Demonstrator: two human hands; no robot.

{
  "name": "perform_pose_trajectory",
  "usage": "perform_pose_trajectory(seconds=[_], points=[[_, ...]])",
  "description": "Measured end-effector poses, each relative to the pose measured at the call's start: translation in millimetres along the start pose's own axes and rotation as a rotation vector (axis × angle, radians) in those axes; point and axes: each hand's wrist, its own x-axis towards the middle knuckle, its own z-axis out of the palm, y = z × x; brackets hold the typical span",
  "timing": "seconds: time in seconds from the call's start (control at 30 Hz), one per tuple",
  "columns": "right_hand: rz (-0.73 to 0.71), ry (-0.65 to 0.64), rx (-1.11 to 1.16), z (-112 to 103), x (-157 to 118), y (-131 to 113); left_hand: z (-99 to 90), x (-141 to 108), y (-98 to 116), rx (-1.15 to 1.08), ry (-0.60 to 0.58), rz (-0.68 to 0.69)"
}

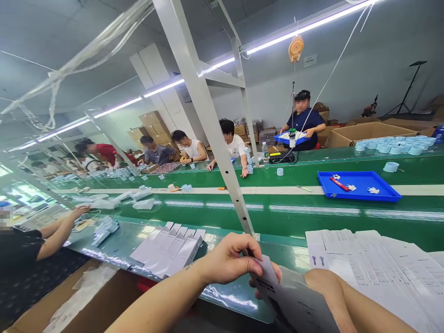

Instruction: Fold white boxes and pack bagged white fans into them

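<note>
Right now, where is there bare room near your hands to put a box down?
There is bare green belt between the white cartons and the printed papers, just beyond your left hand. More belt shows left of the blue tray. It is crowded right at your hands, around the gray packet.

You hold a flat grey card sleeve (pixel 291 296), tilted, with its narrower upper end pinched in your left hand (pixel 225 259) and its wider body slanting down and running off the bottom of the view. Small dark print marks the lighter upper part, while the lower part looks duller and plainer. The sleeve lies just beside your right forearm (pixel 333 296) and hides that hand, so its grip can't be made out.
</note>
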Motion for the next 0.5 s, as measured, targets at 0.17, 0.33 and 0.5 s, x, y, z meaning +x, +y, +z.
perform_pose_trajectory(seconds=[0.17, 0.33, 0.5], points=[[-0.076, -0.148, 0.244, 12.9, -14.5, -19.1, -3.6, -6.0, 30.7, 0.529, 0.054, 0.089], [-0.041, 0.085, 0.413, 24.8, -31.8, -33.1, 0.6, -13.6, 45.3, 0.921, 0.014, 0.321], [0.093, 0.124, 0.29, 32.5, -45.2, -30.4, 15.9, -18.7, 24.3, 0.925, 0.144, 0.509]])
